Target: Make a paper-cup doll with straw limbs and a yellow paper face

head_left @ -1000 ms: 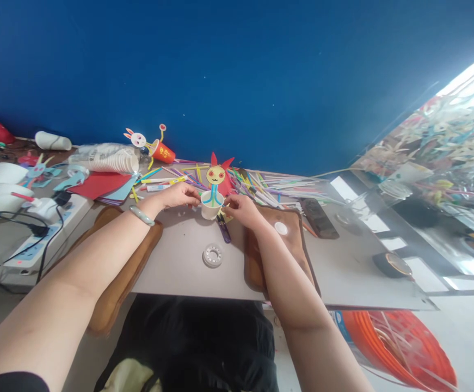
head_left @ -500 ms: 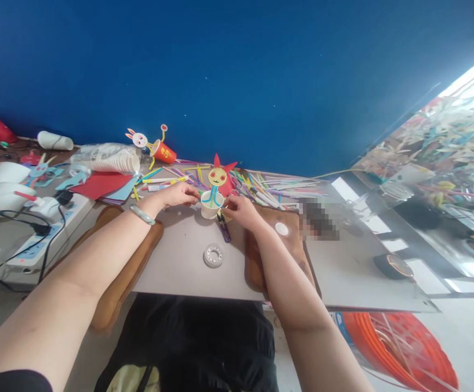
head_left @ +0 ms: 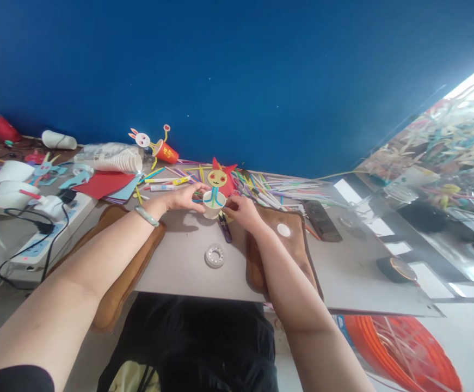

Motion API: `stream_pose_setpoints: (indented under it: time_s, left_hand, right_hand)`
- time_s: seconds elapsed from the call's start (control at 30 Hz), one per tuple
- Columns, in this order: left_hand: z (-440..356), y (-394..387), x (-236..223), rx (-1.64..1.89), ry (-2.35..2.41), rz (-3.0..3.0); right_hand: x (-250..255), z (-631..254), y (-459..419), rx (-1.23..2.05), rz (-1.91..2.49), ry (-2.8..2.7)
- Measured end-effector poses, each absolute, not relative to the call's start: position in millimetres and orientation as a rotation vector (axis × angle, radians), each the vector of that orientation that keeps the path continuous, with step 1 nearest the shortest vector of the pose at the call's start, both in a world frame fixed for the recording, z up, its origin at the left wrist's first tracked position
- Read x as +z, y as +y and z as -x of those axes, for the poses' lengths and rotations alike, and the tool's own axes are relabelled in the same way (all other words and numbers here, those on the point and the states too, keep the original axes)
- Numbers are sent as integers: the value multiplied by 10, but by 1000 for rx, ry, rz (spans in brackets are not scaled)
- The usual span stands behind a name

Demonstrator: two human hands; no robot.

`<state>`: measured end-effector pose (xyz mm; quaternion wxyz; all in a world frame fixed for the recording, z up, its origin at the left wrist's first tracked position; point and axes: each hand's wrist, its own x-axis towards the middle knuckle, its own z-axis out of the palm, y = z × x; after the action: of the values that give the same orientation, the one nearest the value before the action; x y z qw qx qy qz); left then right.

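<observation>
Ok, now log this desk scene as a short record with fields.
left hand: fingers at the left side of the white cup
right hand: fingers close to its right side
cup: upright, blue strips inside, yellow face above
nearer the person: round white ring
far side: tipped red cup, scattered colored sticks
left area: nested cups, power strip
right area: dark flat object

Front ctr worktop [head_left: 175, 275]: room L + R of white ring [head_left: 214, 256], btwn brown pads [head_left: 136, 261] | mid: cup w/ figure [head_left: 214, 206], dark tool [head_left: 225, 228] in way | rear: sticks pile [head_left: 277, 188], then blue wall [head_left: 237, 81] | far L: pwr strip [head_left: 57, 234] + cords [head_left: 50, 242] block | R: lane btwn phone [head_left: 322, 220] & blk container [head_left: 395, 269]
</observation>
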<state>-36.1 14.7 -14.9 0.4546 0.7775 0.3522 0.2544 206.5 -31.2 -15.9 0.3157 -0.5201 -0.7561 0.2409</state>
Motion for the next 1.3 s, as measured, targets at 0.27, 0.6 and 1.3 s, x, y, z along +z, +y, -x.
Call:
stream_pose_setpoints:
  time_s: [0.27,0.6,1.3]
  left_hand:
    - [172,91,-176,778,826,-2087]
    - [188,44,-78,793,944,-2213]
    - [246,92,-79,763,962,-2198]
  right_hand:
    - [-204,-2065,-288,619,1387,-1965]
    - [-216,-2041,-285,546,1399,-1989]
    - [-213,-1982,-315,643,1379,-1941]
